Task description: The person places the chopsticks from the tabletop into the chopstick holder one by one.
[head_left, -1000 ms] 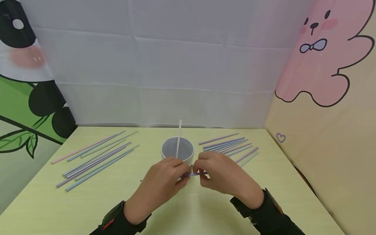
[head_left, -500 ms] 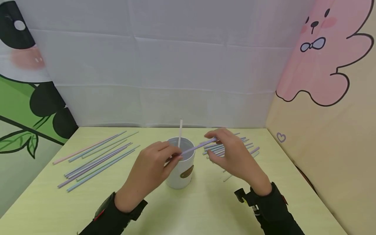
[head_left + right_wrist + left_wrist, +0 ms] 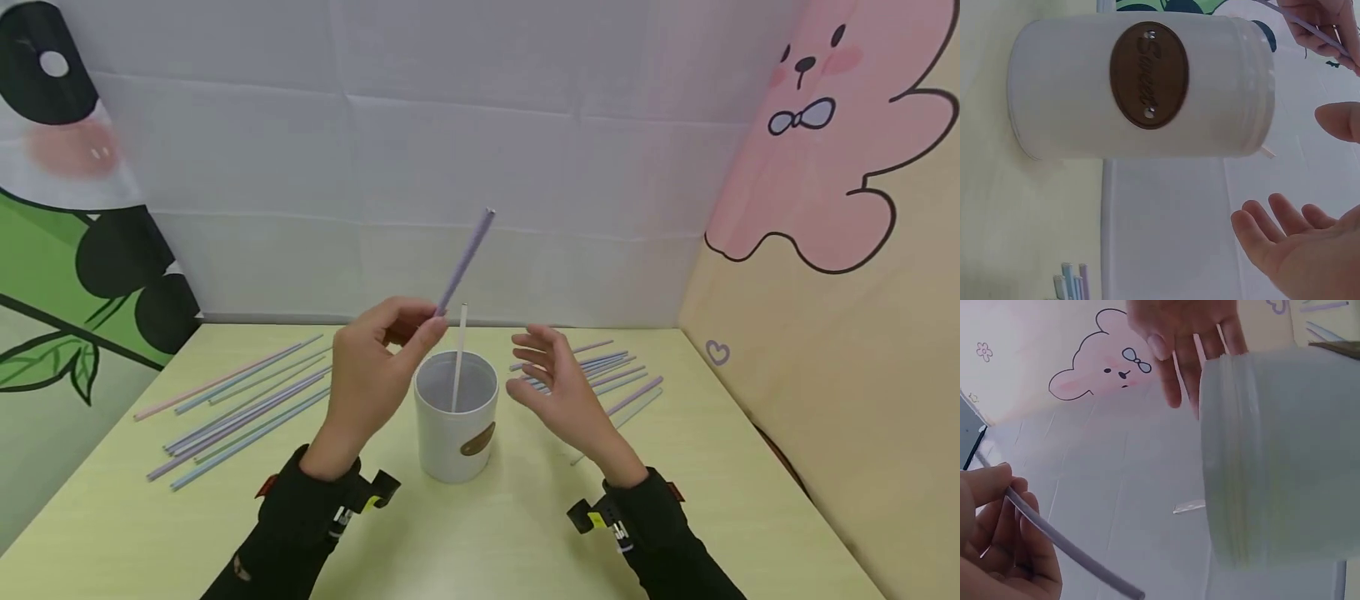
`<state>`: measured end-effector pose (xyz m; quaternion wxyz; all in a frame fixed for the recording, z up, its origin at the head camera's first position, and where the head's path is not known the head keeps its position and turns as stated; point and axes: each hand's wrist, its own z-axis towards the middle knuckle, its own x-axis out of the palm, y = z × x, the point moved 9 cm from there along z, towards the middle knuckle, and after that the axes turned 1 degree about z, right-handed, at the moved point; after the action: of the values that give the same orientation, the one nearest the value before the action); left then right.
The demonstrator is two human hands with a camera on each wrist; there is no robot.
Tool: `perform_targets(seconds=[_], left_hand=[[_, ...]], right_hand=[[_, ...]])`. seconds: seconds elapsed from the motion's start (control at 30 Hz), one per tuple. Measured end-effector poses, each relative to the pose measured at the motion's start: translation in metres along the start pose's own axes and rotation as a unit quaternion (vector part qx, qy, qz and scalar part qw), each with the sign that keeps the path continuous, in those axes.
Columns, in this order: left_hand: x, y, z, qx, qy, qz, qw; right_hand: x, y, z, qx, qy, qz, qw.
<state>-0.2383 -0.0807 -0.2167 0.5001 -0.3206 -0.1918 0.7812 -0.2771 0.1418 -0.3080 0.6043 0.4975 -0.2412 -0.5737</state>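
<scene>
Between the thumb and fingers of my left hand (image 3: 367,375) is a purple straw (image 3: 467,260), held tilted with its upper end well above the cup. The white cup (image 3: 442,446) stands upright at the middle of the table, between both hands. A pale straw (image 3: 460,342) leans inside it. My right hand (image 3: 566,400) is to the right of the cup, apart from it, fingers spread and holding nothing. In the right wrist view, the cup carries a brown oval badge (image 3: 1149,75). The purple straw's lower end shows in the left wrist view, clear of the cup (image 3: 1285,456).
Several long pastel straws (image 3: 247,408) lie in a loose group on the left of the table (image 3: 450,550). Another group of straws (image 3: 626,404) lies on the right, partly behind the right hand. A pale cloth (image 3: 525,183) hangs behind the table.
My left hand has risen from in front of the cup to its upper left, turning the purple straw from nearly level to steep. My right hand has let go of that straw.
</scene>
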Motion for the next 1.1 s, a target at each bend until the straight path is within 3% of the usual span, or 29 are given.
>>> perform_targets(seconds=[0.17,0.4,0.67,1.1], left_hand=[[0.002,0.015,0.004,-0.068,-0.006,-0.083,0.9943],[0.007,0.027,0.004,-0.082,-0.018,-0.139,0.9868],[0.027,0.049,-0.002,-0.106,0.016,-0.087,0.9905],[0.041,0.068,-0.006,-0.088,0.066,0.005,0.9939]], right_hand=[[0.023,-0.017,0.000,0.038,0.031,0.013,0.999],[0.052,-0.039,-0.003,0.083,0.066,0.018,0.994],[0.074,-0.051,-0.007,0.059,0.080,0.046,0.994],[0.081,-0.060,-0.010,0.072,0.051,0.033,0.996]])
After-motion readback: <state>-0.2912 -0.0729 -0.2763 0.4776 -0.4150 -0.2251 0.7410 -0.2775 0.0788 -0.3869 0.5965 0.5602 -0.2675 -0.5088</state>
